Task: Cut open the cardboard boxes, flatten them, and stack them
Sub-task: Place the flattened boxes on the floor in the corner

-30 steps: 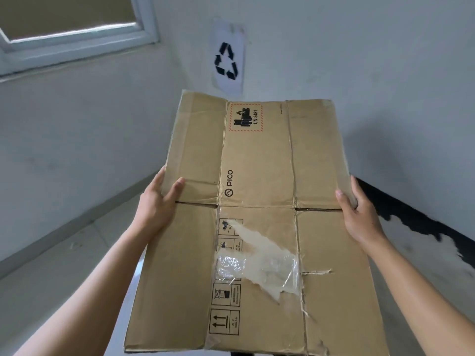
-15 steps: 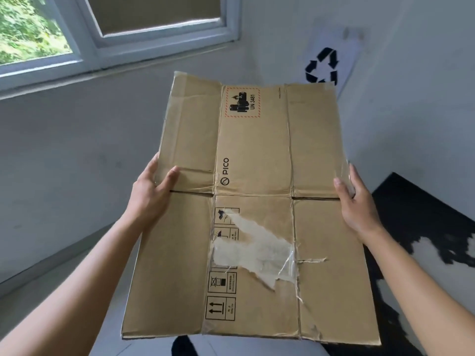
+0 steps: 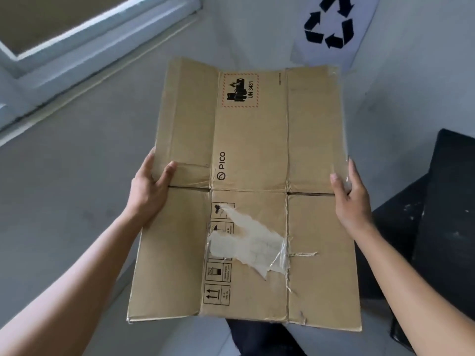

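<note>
**Cardboard box flattened, held up between the hands**

Left hand grips its left edge, thumb on top; the sheet spans between both hands; right hand grips the right edge; a recycling sign lies beyond it.

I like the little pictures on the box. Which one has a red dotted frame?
The battery picture marked UN 3481, at the far end of the flattened box. The others, like the two-arrows picture at the near end, have black frames.
</note>
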